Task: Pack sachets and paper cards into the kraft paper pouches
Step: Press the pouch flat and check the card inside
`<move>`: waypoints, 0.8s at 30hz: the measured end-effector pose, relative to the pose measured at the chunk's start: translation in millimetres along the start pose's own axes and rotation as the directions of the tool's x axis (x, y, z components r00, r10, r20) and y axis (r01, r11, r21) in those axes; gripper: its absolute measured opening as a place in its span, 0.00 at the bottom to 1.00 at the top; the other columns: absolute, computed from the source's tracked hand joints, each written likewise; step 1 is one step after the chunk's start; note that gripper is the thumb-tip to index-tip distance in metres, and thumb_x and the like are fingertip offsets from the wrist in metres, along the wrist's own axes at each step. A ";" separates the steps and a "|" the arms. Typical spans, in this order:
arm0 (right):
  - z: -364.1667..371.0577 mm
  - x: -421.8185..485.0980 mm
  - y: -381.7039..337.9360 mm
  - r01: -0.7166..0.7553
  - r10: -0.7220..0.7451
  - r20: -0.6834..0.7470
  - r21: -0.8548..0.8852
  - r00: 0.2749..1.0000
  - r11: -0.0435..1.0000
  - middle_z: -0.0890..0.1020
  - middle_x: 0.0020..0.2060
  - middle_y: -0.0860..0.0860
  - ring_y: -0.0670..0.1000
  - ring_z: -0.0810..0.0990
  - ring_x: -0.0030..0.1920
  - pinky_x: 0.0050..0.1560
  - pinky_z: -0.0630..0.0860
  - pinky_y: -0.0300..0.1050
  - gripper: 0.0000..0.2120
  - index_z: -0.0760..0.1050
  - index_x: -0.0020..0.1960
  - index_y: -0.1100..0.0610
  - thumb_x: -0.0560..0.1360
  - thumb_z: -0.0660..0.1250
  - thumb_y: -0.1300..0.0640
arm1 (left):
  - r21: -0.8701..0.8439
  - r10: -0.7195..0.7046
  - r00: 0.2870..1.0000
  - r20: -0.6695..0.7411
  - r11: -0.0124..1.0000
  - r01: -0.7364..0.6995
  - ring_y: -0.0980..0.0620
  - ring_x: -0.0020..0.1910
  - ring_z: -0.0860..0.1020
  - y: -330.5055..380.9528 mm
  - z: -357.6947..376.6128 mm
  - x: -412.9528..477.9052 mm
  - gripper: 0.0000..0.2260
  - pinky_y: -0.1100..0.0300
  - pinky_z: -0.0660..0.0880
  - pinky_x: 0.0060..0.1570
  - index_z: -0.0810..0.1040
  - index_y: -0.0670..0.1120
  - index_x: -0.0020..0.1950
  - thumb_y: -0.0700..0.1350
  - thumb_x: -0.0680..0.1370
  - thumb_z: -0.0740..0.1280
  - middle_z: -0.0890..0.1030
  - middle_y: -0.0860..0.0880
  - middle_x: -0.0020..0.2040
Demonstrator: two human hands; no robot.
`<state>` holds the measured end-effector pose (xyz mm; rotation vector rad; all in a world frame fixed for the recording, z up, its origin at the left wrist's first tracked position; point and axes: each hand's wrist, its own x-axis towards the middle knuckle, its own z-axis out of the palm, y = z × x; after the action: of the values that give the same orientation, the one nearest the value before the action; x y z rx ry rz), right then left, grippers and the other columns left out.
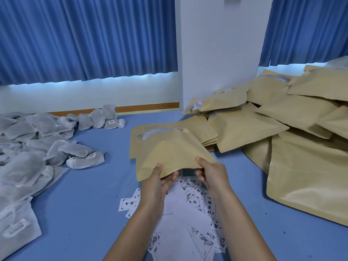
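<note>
left hand [160, 178] pinching near edge of kraft pouch [173, 155], thumb on top | right hand [209, 172] pinching same edge, close beside | pouch lifted over paper cards [190, 210] on blue surface [90, 204] | sachets [37, 144] heaped left | pouch pile [282, 113] right

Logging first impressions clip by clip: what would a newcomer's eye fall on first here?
At centre, the left hand and right hand grip the near edge of a kraft pouch held above scattered paper cards. A big heap of kraft pouches fills the right side, and a spread of grey-white sachets covers the left. Blue curtains hang behind.
</note>
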<state>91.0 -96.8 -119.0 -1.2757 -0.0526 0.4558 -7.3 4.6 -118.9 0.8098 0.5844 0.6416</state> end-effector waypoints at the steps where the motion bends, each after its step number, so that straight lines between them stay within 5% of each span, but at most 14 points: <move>1: 0.5 0.4 1.2 0.000 0.000 -0.007 0.002 1.000 1.000 0.74 0.25 0.53 0.45 0.68 0.18 0.19 0.64 0.35 0.06 0.75 0.45 0.64 0.76 0.68 0.61 | -0.001 0.001 1.000 -0.001 1.000 -0.001 0.49 0.32 0.83 -0.4 0.1 0.3 0.07 0.63 0.78 0.30 0.74 0.43 0.58 0.41 0.81 0.62 0.83 0.44 0.42; 9: 9.2 -6.6 6.3 -0.015 0.016 0.068 -0.012 0.998 1.000 0.75 0.28 0.54 0.47 0.66 0.20 0.22 0.62 0.37 0.04 0.74 0.45 0.62 0.75 0.67 0.62 | -0.020 -0.035 0.999 -0.009 0.999 0.035 0.49 0.32 0.83 -1.5 0.2 0.6 0.03 0.62 0.79 0.30 0.74 0.45 0.53 0.42 0.80 0.63 0.84 0.47 0.37; 14: 11.1 -5.7 7.4 -0.044 0.042 0.066 0.034 0.997 0.998 0.72 0.24 0.50 0.44 0.65 0.18 0.19 0.61 0.34 0.02 0.73 0.44 0.63 0.76 0.66 0.66 | -0.005 -0.064 0.998 0.024 0.998 0.065 0.46 0.39 0.84 -4.8 -1.4 1.0 0.12 0.61 0.79 0.33 0.76 0.42 0.58 0.43 0.77 0.69 0.84 0.40 0.49; 19: 12.9 -7.9 10.1 -0.074 0.069 0.142 0.029 0.987 0.997 0.74 0.30 0.57 0.46 0.65 0.20 0.21 0.63 0.36 0.04 0.75 0.45 0.63 0.75 0.68 0.62 | -0.014 -0.093 0.994 0.051 0.995 0.094 0.46 0.42 0.84 -6.6 -2.7 0.6 0.11 0.63 0.79 0.36 0.77 0.41 0.57 0.39 0.75 0.70 0.84 0.41 0.48; 24: 11.1 -5.5 9.4 -0.103 0.095 0.140 0.048 0.986 0.994 0.75 0.25 0.54 0.45 0.66 0.19 0.19 0.62 0.34 0.03 0.75 0.44 0.64 0.75 0.67 0.65 | 0.037 -0.046 0.999 -0.028 0.998 0.047 0.46 0.40 0.84 -5.4 -2.1 1.2 0.07 0.64 0.79 0.34 0.78 0.42 0.52 0.35 0.75 0.69 0.85 0.43 0.45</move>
<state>80.0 -86.7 -123.2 -1.1948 -0.0926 0.6271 -6.3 3.5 -124.7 0.8215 0.6394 0.6014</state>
